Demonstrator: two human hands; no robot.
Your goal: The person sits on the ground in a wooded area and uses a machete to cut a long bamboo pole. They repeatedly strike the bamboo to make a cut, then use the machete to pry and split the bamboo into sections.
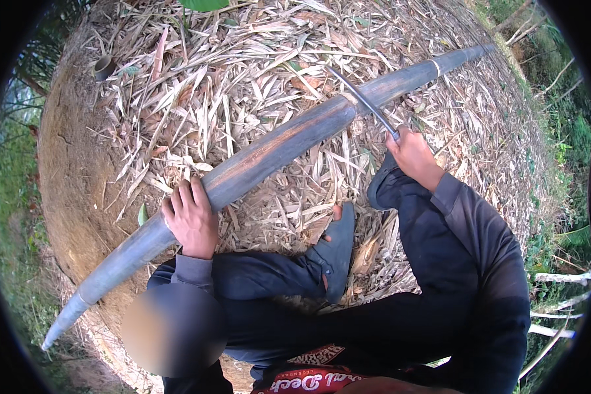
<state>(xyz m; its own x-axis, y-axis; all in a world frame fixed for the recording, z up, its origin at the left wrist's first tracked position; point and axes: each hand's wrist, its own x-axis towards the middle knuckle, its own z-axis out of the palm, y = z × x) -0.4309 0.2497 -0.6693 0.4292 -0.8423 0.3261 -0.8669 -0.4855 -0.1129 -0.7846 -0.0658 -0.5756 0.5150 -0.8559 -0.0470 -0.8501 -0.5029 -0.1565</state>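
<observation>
A long, thick bamboo pole [279,152], grey-green with a brownish scraped streak, runs slantwise from the lower left to the upper right. My left hand [192,217] grips it left of the middle, fingers over its top. My right hand [414,156] is closed round the handle of a machete [369,105], whose narrow dark blade shows nearly edge-on. That blade crosses the pole just right of a pale node. Whether its edge touches the bamboo or has cut in, I cannot tell.
Dry bamboo leaves [197,118] cover the ground, with bare brown soil [69,157] at the left. My sandalled foot [338,253] lies close to the pole, and a dark shoe [382,184] is below my right hand. A short hollow piece [104,67] lies far left.
</observation>
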